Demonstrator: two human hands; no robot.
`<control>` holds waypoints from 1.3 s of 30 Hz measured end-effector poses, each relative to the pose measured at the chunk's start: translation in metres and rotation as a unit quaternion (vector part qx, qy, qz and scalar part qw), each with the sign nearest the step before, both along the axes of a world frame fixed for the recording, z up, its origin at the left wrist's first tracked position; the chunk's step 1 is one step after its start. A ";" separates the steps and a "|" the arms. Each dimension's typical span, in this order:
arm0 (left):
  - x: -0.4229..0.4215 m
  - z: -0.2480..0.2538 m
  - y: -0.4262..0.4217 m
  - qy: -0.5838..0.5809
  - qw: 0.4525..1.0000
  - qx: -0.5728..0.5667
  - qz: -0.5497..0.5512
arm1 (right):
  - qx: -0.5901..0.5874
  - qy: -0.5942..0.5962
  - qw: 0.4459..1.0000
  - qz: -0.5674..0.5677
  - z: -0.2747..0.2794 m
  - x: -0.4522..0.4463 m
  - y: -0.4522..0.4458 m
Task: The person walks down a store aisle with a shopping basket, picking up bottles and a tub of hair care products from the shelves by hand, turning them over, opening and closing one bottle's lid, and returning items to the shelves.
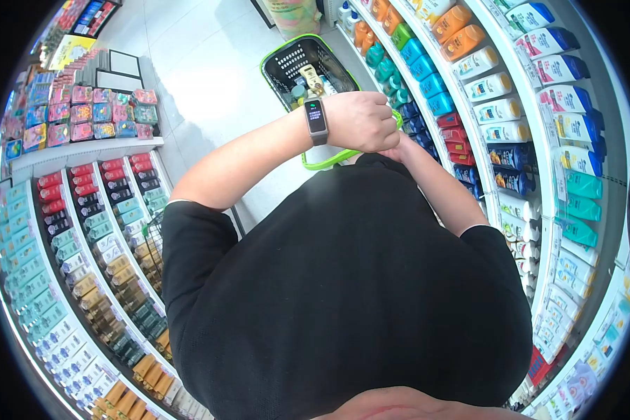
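My left hand [362, 122] is closed in a fist above the green handle [329, 160] of a shopping basket; whether anything is inside the fist is hidden. A smartwatch [316, 120] with a lit screen is on that wrist. My right hand [397, 148] is just below and partly behind the left one, closed at the handle, most of its fingers covered. Beyond both hands is the black shopping basket [278, 71] with a green rim. Inside it lie a cream-coloured bottle [311, 79] and other containers, partly overlapped by my left wrist.
Shelves of bottles [490, 85] curve along my right side. On my left stand shelves of tubes and boxes [84, 203], with a display of colourful packs [91, 112] behind. Pale tiled floor [196, 77] runs ahead. A wire basket [154, 245] is near my left elbow.
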State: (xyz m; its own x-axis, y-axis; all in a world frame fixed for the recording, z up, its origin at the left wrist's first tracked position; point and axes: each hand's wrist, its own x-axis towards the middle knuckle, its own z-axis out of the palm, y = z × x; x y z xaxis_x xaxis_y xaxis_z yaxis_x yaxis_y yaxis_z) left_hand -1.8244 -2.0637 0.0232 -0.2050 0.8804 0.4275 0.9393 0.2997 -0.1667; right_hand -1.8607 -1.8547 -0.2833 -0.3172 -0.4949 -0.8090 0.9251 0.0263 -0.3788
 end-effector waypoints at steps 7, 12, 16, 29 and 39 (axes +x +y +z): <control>-0.038 -0.005 0.002 -0.017 1.000 -0.009 -0.003 | -0.056 -0.056 0.996 0.040 -0.003 -0.039 -0.016; -0.078 -0.011 0.000 -0.042 0.999 -0.017 0.003 | -0.051 -0.081 0.991 0.091 0.007 -0.080 -0.017; -0.116 -0.022 -0.003 -0.057 0.998 -0.017 0.008 | 0.031 -0.050 0.989 0.138 0.051 -0.114 -0.019; -0.213 -0.055 -0.006 -0.119 0.991 -0.040 0.036 | 0.094 -0.036 0.964 0.245 0.053 -0.197 -0.017; -0.178 -0.177 -0.028 -0.694 0.647 -0.036 0.313 | -0.031 -0.020 0.981 0.191 0.077 -0.214 -0.029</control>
State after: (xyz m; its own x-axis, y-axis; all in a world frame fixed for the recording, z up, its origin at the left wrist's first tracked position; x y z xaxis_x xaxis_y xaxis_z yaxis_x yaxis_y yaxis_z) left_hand -2.0024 -2.0916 -0.1543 -0.6738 0.4466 -0.5887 -0.1025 0.7324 0.6731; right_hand -2.0742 -1.8834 -0.2063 -0.0679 -0.6197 -0.7819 0.8658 0.3528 -0.3549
